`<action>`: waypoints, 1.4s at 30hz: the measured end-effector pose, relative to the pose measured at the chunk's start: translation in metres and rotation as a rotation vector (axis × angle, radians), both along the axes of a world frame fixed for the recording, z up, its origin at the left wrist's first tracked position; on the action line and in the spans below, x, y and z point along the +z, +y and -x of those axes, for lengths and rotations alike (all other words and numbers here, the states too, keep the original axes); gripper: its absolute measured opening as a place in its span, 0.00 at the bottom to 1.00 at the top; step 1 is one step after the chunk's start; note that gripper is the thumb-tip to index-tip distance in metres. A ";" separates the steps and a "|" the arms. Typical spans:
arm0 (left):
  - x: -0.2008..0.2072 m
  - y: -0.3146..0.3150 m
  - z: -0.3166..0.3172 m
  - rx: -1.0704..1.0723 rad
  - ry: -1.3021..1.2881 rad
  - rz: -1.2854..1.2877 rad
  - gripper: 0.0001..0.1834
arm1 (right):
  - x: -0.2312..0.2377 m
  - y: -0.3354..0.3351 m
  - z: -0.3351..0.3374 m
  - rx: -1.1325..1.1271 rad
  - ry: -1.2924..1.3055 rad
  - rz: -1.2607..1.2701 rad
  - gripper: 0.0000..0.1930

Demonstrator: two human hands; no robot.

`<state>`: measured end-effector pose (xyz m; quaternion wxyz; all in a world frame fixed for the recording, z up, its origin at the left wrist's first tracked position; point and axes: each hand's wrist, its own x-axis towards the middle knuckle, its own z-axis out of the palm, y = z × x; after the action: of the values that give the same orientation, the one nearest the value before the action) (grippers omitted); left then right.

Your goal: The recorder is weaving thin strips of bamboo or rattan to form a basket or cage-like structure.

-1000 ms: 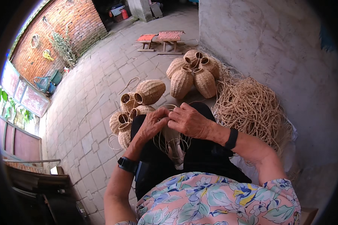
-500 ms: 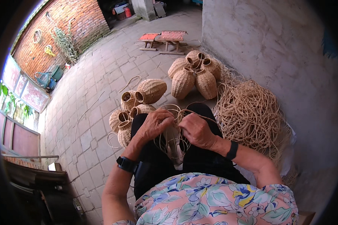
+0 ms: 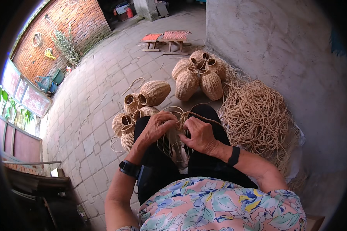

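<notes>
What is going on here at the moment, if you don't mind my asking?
A person in a floral shirt is handling pale strands above the lap, with the left hand and right hand close together there; their exact grip is hard to make out. Two groups of woven vessels lie on the paving ahead, and a tangled cord pile lies to the right.

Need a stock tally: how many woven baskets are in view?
10: five baskets in the left cluster, five in the right one, beside the cord pile. Others may be hidden.
</notes>
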<state>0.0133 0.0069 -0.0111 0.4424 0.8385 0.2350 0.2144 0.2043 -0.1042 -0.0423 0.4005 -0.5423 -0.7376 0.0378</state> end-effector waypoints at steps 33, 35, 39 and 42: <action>0.000 0.007 0.002 -0.112 -0.030 -0.034 0.13 | 0.000 0.005 0.011 0.031 -0.009 -0.156 0.13; 0.000 0.008 0.002 -0.114 -0.024 -0.038 0.12 | 0.000 0.006 0.013 0.001 -0.023 -0.169 0.12; 0.000 0.005 0.000 -0.055 -0.003 -0.006 0.12 | -0.002 0.005 0.014 0.000 -0.050 -0.130 0.11; 0.000 0.001 0.000 -0.008 -0.002 -0.038 0.13 | -0.005 0.000 0.013 0.038 -0.032 -0.075 0.11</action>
<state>0.0135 0.0077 -0.0115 0.4276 0.8474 0.2271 0.2178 0.1916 -0.1044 -0.0470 0.4080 -0.5135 -0.7549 0.0090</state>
